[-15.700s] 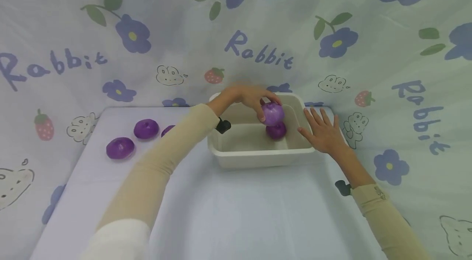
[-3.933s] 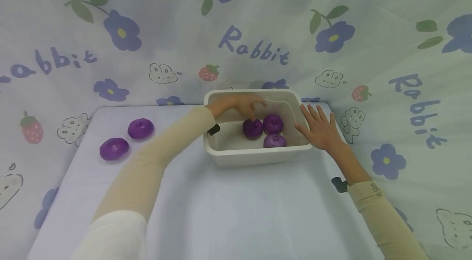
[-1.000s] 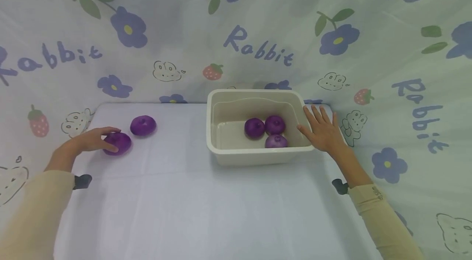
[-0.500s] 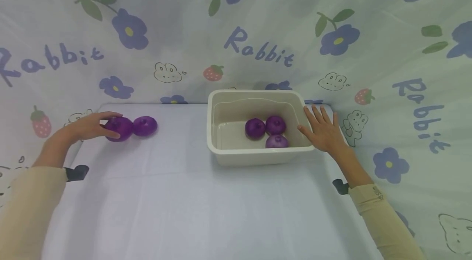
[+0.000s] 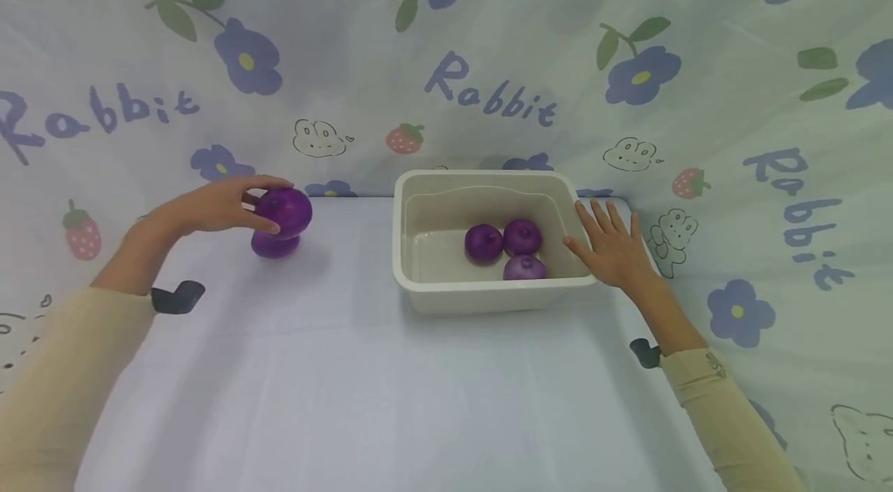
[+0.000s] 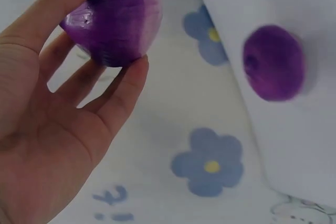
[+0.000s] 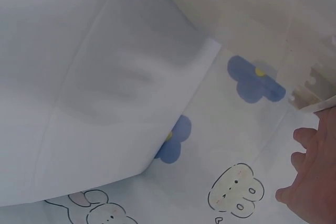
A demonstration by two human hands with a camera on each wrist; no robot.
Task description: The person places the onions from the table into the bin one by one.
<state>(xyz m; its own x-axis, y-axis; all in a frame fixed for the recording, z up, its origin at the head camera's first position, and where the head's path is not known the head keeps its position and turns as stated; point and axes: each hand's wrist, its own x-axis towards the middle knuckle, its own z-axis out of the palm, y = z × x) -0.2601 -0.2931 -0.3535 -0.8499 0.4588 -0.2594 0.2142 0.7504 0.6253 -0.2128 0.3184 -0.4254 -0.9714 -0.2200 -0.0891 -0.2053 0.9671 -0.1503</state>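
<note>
My left hand [image 5: 219, 205] grips a purple onion [image 5: 284, 211] between thumb and fingers, held up off the table. In the left wrist view the same onion [image 6: 118, 17] shows at the fingertips. A second onion [image 5: 274, 246] lies on the table, partly covered by the held one in the head view. Three more onions, one of them paler [image 5: 525, 268], sit together in the right half of a cream plastic bin [image 5: 481, 298]. Along the bin's right rim my right hand [image 5: 614, 248] rests with straight, spread fingers. The right wrist view catches only part of that hand [image 7: 315, 177].
A white cloth-covered table [image 5: 391, 399] bears the bin and the loose onion. Behind it and at its sides hangs a pale patterned cloth [image 5: 335, 50] with flowers and rabbits. The bin's raised walls surround the onions inside.
Earlier the left hand was in the bin near the three onions. It then took the far-left onion, lifted it and moved right, over the remaining table onion. The right hand stayed put.
</note>
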